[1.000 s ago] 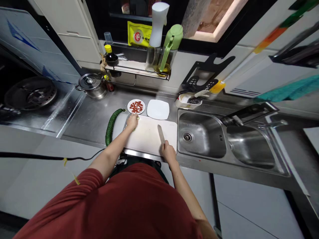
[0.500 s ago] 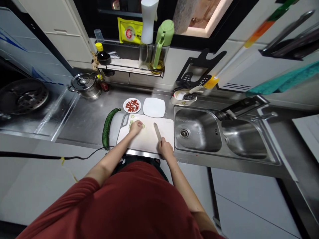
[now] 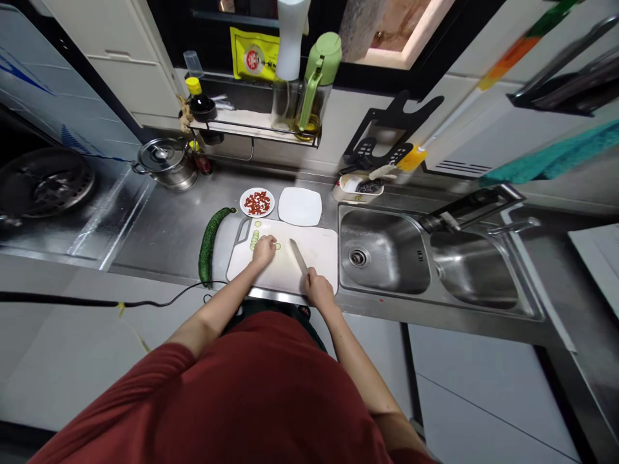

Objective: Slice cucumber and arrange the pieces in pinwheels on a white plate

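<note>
My right hand point(image 3: 318, 289) is wrapped round the handle of a kitchen knife point(image 3: 298, 256), its blade slanting up and left over the white cutting board point(image 3: 319, 248). Left of the blade is my left hand point(image 3: 264, 251), fingers curled together. Whatever they may pinch is too small to make out. A pale green cucumber slice point(image 3: 277, 246) lies right by its fingertips. More cucumber slices point(image 3: 255, 240) sit in a row beyond that hand, with a single one near the board's far edge. A long, dark green cucumber point(image 3: 207, 248) rests on the counter left of the board.
Behind the board stand a plate of chopped red pieces point(image 3: 244, 207) and a white square plate point(image 3: 300, 206). A double sink point(image 3: 387, 258) adjoins on the right. A lidded pot point(image 3: 167, 171) stands back left. A black cable point(image 3: 178, 293) crosses the counter's front edge.
The knife blade has swung left, its tip now closer to my left hand. My right hand has shifted slightly left, and my left hand has turned a little. The view has tilted slightly.
</note>
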A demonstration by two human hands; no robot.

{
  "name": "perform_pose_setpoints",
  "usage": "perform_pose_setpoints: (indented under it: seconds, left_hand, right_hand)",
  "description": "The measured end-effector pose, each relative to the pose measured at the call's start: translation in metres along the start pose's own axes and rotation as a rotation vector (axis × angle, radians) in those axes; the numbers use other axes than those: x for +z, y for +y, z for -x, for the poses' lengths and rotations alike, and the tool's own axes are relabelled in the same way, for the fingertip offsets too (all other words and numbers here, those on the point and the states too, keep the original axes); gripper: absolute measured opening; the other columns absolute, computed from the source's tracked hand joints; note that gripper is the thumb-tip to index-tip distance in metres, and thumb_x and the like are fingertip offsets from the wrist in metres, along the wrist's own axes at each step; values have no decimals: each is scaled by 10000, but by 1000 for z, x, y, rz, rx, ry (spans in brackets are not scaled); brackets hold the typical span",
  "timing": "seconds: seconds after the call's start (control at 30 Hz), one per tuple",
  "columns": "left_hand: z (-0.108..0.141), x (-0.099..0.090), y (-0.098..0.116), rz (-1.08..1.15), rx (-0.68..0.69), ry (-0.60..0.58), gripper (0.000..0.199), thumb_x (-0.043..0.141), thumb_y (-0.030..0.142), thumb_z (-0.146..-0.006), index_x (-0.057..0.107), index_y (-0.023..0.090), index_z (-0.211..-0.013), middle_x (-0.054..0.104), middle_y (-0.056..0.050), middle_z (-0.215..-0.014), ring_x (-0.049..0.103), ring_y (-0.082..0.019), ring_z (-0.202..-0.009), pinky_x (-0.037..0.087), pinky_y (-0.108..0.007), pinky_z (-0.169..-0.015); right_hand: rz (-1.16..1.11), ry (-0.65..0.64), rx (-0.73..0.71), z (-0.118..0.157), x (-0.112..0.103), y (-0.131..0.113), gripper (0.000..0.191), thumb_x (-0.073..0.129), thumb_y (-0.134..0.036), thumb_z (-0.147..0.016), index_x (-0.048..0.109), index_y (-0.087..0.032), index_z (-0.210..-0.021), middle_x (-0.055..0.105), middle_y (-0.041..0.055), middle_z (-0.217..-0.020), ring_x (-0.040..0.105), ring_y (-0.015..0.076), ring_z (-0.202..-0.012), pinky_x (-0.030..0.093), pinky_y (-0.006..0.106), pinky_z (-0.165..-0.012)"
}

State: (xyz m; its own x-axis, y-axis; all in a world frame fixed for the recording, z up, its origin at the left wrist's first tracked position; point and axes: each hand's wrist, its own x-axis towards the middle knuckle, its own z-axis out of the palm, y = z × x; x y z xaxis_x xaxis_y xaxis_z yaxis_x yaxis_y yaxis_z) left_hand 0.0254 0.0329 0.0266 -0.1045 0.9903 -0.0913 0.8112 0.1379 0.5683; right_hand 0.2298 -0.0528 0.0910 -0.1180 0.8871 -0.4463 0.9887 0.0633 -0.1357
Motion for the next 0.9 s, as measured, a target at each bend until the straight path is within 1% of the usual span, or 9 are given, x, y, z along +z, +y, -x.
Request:
perform_pose_setpoints:
  seconds: [0.13,0.27,0.37,0.53,0.77,0.9]
  left_hand:
    - [-2,1,-1,-3,-22,8,219,486,126,-817,643,185,-957,620,-74,-948,576,-183,-885,435,-278,-821]
    - [-4,3,-2,-5,-35,7,211,489,131,-815,647,191,-941,621,-71,-945,572,-186,-901,432,-283,-835]
    - [-6,4,-3,-1,-39,2,222,478,122,-813,648,194,-936,624,-63,-935,570,-184,-907,430,-284,-841]
    - [-7,5,-5,0,-30,3,222,475,128,-812,652,198,-927,621,-63,-923,570,-185,-900,430,-281,-835]
    - [-7,2,-3,8,-55,-22,241,470,116,-805,657,199,-934,628,-64,-941,573,-185,-913,432,-282,-847]
    - [-8,1,-2,24,-76,-28,230,481,126,-802,662,198,-924,638,-59,-928,575,-179,-908,433,-276,-840]
  right_hand:
    - [35,-12,-78,5,1,-6,235,286,-269,-962,440,-191,-1121,653,95,-886,634,220,-826,390,283,-683]
    - [61,-23,-112,4,1,-12,231,291,-273,-958,447,-195,-1108,656,100,-887,642,234,-827,397,284,-664]
    - [73,-35,-113,4,1,-14,230,298,-256,-950,447,-190,-1113,655,105,-892,644,240,-832,402,286,-657]
    - [71,-52,-108,4,-1,-17,242,302,-229,-945,440,-181,-1138,654,111,-922,640,235,-865,410,289,-691]
    - [66,-79,-94,4,-4,-20,241,299,-267,-962,441,-182,-1137,651,120,-932,639,239,-879,418,296,-702]
    - [71,-84,-97,2,-3,-19,238,306,-223,-950,438,-175,-1144,650,122,-936,638,231,-884,421,294,-717]
